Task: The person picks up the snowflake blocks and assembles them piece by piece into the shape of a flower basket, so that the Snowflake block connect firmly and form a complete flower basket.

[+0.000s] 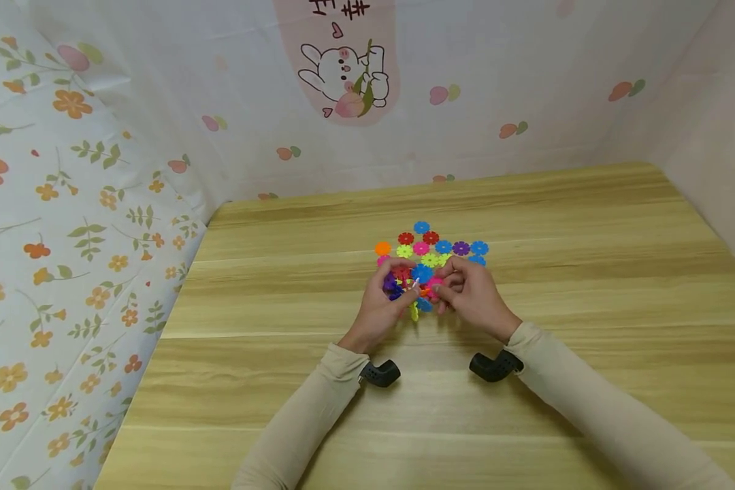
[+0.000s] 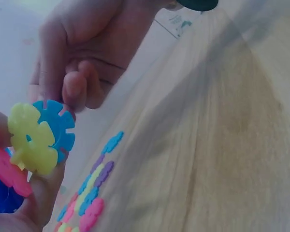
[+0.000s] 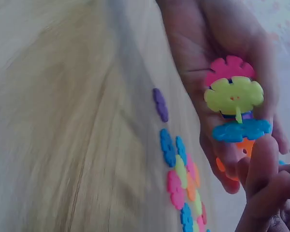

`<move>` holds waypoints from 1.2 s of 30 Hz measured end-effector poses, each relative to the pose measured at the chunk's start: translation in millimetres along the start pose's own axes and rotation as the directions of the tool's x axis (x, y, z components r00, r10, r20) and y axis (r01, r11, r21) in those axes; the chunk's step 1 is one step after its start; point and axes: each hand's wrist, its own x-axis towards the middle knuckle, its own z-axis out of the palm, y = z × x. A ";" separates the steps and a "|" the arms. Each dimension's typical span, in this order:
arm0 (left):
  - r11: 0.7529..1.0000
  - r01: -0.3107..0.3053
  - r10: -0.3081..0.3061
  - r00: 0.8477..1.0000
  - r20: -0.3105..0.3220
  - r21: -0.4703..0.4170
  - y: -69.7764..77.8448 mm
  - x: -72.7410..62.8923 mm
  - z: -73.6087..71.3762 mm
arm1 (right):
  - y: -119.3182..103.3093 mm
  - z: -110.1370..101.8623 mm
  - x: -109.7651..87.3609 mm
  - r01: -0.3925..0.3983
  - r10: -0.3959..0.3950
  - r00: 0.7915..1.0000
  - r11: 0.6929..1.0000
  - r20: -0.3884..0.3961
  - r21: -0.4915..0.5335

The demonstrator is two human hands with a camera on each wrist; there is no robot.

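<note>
Flower-shaped slotted plastic discs, joined at angles into a cluster, are held between both hands. My left hand (image 1: 381,305) curls around the cluster, its palm and fingers cupped about it in the right wrist view. A yellow disc (image 2: 31,140) and a blue disc (image 2: 60,126) stand at one side of the cluster in the left wrist view. The thumb and fingers of my right hand (image 1: 476,299) pinch at its right edge, by a pink disc (image 1: 435,285). An orange disc (image 3: 245,147) shows beside the right fingertips in the right wrist view. Fingers hide part of the cluster.
Several loose discs lie flat beyond the hands, among them an orange one (image 1: 382,248), a purple one (image 1: 461,248) and a blue one (image 1: 421,227). The wooden table (image 1: 269,286) meets a patterned cloth (image 1: 233,82) at the back and left.
</note>
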 end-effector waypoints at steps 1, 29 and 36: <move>1.000 0.000 0.000 1.000 0.002 0.008 0.4 0.2 -0.2 | 0.2 0.0 0.3 -0.007 0.007 1.000 1.000 0.005 0.005; 0.981 -0.086 0.024 0.941 0.339 0.171 14.3 7.2 -27.7 | -10.9 -9.6 7.6 0.173 -0.142 0.980 0.955 0.141 -0.239; 0.986 -0.030 -0.035 0.925 0.377 0.166 13.6 6.7 -23.3 | -5.7 -21.3 14.3 0.103 -0.059 0.977 0.971 0.206 -0.214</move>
